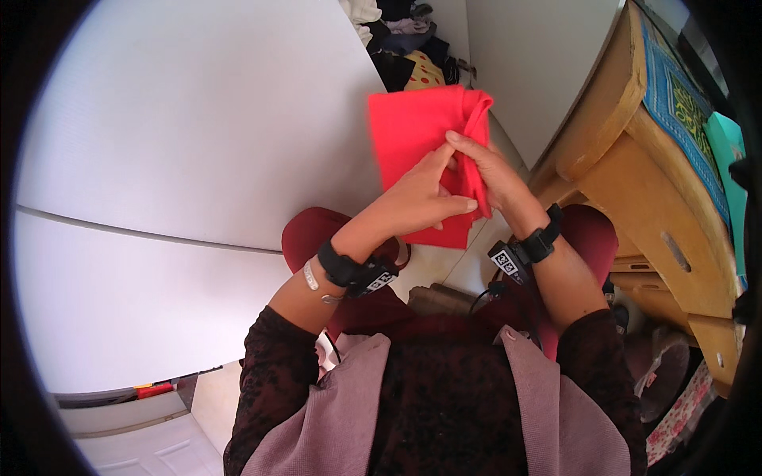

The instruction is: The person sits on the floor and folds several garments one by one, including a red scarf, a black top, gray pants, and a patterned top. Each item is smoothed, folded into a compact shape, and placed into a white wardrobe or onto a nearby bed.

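Note:
A bright red cloth, folded into a rough rectangle, is held up in front of my knees. My left hand lies across its near part, the thumb at the folded right edge. Around that thicker right edge my right hand is closed, its thumb on top near the left index fingertip. Some fingers of both hands are hidden by the cloth. Each wrist carries a black strap with a small device.
Beyond the cloth, a pile of clothes lies in a white cupboard. A large white panel fills the left side, and an open white door stands right of the pile. A wooden desk with drawers is at the right.

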A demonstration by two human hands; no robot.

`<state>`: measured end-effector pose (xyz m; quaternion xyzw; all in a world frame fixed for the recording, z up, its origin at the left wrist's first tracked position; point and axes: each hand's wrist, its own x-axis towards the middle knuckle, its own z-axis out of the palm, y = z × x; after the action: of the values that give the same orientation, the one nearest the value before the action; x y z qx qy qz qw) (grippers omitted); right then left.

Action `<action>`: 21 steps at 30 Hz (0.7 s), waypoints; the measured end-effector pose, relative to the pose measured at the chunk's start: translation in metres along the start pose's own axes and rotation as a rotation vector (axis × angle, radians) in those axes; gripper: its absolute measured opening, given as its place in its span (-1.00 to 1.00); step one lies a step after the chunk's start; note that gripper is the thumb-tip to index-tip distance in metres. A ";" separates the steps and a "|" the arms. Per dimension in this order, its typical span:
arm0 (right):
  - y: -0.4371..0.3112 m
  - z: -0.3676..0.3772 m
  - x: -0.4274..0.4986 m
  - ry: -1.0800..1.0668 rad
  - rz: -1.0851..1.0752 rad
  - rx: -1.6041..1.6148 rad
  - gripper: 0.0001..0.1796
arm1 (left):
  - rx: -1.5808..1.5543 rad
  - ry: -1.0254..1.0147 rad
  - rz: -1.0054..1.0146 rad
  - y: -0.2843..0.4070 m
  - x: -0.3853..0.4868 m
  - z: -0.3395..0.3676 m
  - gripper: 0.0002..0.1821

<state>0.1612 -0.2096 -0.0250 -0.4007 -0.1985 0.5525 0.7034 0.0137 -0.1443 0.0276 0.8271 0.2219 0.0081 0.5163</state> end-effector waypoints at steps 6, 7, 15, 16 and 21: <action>-0.016 -0.015 0.000 0.040 0.033 0.245 -0.50 | -0.423 0.262 0.014 -0.025 -0.009 -0.046 -0.32; -0.018 -0.016 -0.001 0.043 0.044 0.295 -0.49 | -0.419 0.421 0.003 -0.029 -0.008 -0.052 -0.32; -0.013 -0.018 0.006 -0.090 0.085 0.435 -0.35 | -0.841 0.041 -0.057 -0.040 0.009 -0.036 -0.37; -0.011 -0.019 0.006 -0.122 0.077 0.481 -0.33 | -0.874 0.067 -0.071 -0.041 0.011 -0.036 -0.40; 0.005 -0.021 -0.005 -0.164 0.027 0.210 -0.25 | -0.815 0.288 -0.020 -0.051 0.028 -0.045 -0.52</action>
<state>0.1716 -0.2216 -0.0407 -0.2810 -0.1909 0.6107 0.7153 0.0094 -0.0771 -0.0010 0.5438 0.2783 0.2054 0.7646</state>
